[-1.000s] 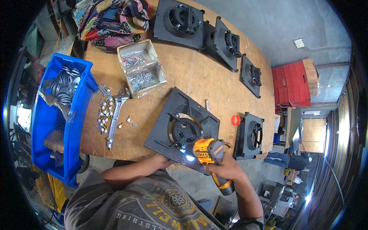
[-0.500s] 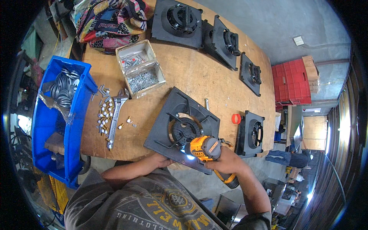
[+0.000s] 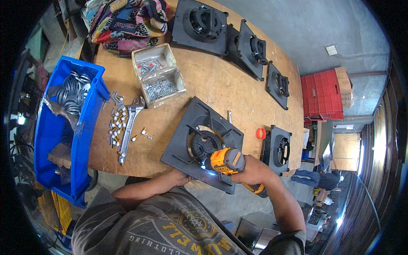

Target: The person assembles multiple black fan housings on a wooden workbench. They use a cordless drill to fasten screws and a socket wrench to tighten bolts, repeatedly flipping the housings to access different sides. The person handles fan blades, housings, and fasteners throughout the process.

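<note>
A square black cast-metal burner stand [image 3: 174,146] with a round burner in its middle lies tilted at the table's near edge. My left hand [image 3: 180,178] grips its near left edge, the fingertips hidden beneath. In my right hand [image 3: 250,171] is a yellow and black cordless drill [image 3: 223,161]. Its nose points left, at the near side of the burner ring, where its lamp lights the metal. The drill body hides the tip. A silver adjustable wrench [image 3: 128,132] lies to the left beside several brass fittings with white ends [image 3: 117,126].
A blue bin [image 3: 80,146] holding dark rings stands at the left. Behind the wrench is a divided box [image 3: 182,80] of screws. Other black burner stands [image 3: 179,32] line the far and right sides. An orange ring [image 3: 260,134] and a small bolt [image 3: 229,116] lie nearby. A patterned bag [image 3: 123,32] sits far left.
The drill has turned a little in place, its handle end swinging to the right and up with my right hand. My left hand and the burner stand keep almost the same place.
</note>
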`<move>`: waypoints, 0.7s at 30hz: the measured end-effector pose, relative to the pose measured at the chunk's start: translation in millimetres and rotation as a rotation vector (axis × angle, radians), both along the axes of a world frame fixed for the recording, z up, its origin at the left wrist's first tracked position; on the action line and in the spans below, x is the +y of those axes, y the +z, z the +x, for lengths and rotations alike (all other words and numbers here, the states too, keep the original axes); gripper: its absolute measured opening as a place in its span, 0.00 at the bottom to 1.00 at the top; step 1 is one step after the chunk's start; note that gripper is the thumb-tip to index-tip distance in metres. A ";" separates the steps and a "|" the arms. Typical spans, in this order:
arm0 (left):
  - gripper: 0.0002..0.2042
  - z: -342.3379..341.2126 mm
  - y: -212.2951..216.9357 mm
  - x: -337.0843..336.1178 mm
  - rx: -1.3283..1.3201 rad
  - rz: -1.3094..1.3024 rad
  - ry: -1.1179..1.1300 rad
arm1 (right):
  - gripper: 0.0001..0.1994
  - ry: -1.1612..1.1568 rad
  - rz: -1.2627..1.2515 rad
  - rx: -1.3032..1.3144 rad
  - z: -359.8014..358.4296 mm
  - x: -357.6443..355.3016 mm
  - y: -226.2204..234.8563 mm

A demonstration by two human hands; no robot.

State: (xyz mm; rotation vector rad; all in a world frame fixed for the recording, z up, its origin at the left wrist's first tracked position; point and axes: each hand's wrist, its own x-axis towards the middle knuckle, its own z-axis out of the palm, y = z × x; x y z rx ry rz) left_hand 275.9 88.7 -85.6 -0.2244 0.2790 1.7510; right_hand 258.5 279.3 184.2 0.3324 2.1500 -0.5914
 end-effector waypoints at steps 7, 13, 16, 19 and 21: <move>0.17 1.8 -4.7 1.9 0.005 0.003 0.005 | 0.28 -0.022 0.027 -0.030 -3.6 -2.0 7.1; 0.17 3.7 -5.9 2.7 0.012 -0.002 -0.005 | 0.27 0.014 0.111 -0.059 -11.6 -2.6 9.9; 0.17 3.6 -7.6 4.6 0.015 -0.005 -0.012 | 0.26 0.049 0.148 -0.071 -13.2 -1.0 10.5; 0.17 3.5 -9.9 5.5 0.015 -0.013 -0.018 | 0.25 0.051 0.134 -0.049 -12.4 -1.3 9.0; 0.17 4.4 -11.4 4.8 0.018 -0.017 -0.024 | 0.26 0.026 0.108 -0.032 -11.8 -3.0 7.2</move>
